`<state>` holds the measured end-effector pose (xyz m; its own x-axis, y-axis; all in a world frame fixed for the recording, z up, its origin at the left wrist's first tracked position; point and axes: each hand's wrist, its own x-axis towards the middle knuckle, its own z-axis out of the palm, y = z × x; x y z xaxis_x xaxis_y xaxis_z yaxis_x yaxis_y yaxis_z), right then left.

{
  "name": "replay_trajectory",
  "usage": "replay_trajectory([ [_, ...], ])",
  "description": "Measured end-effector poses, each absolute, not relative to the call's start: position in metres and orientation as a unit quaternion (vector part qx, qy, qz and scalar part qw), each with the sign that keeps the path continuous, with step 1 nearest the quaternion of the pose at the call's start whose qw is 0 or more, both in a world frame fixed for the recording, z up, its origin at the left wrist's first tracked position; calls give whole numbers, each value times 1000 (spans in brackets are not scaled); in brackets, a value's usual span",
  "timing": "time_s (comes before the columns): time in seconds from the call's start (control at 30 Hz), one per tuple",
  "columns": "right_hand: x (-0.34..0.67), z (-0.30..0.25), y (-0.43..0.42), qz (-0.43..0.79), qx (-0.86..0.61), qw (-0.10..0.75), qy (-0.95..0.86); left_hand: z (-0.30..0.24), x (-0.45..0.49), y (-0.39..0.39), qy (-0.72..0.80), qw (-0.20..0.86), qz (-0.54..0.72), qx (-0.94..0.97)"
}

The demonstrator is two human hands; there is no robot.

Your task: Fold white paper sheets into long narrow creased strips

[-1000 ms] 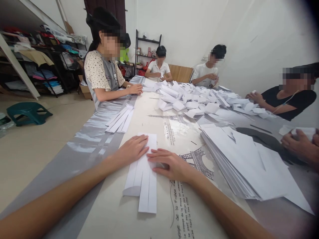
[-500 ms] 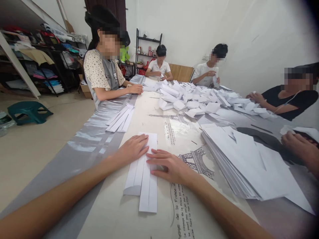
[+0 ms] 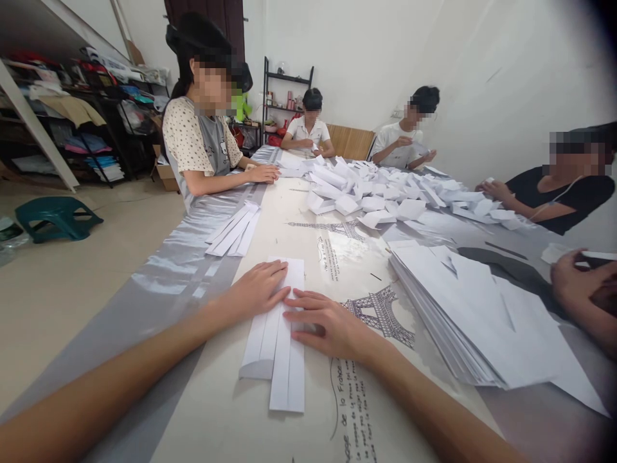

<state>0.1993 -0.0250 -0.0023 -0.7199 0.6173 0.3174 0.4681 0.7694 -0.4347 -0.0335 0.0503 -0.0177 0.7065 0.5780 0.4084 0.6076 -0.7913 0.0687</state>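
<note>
Two folded strips of white paper lie side by side and partly overlapping in front of me. My left hand [image 3: 258, 286] rests flat on the upper part of the left paper strip [image 3: 257, 347], fingers stretched out. My right hand [image 3: 332, 321] touches the right paper strip [image 3: 288, 379] with spread fingertips; its thumb is apart from the fingers. The thumb of my left hand nearly meets my right fingertips. Near the lower end, the left strip bulges up slightly, while the right one lies flat and reaches closer to me.
More folded strips [image 3: 234, 230] lie ahead on the left. A stack of white sheets [image 3: 463, 308] stands on the right, and a heap of folded paper pieces [image 3: 376, 190] is farther back. Several people sit around the table [image 3: 222, 399]. A green stool [image 3: 58, 215] stands on the floor.
My hands and the strips have hardly moved. At the right edge, another person's hand has shifted and turned. The person at the back right has moved their hands apart with paper.
</note>
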Motion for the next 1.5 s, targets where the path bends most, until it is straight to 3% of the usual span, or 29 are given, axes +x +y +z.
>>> replay_trajectory([
  [0.43, 193, 8, -39, 98, -244, 240, -934, -19, -29, 50, -342, 67, -153, -925],
  [0.7, 188, 30, -64, 134, -207, 242, -938, -18, -39, 61, -388, 45, -160, -906],
  [0.97, 171, 22, -74, -26, -207, 154, -966, -19, -39, 60, -382, 24, -186, -905],
  [1.33, 164, 11, -86, -79, -201, 191, -957, -16, -38, 59, -383, 28, -166, -908],
  [1.5, 158, 7, -84, -30, -274, 227, -934, -17, -39, 59, -379, 25, -183, -907],
])
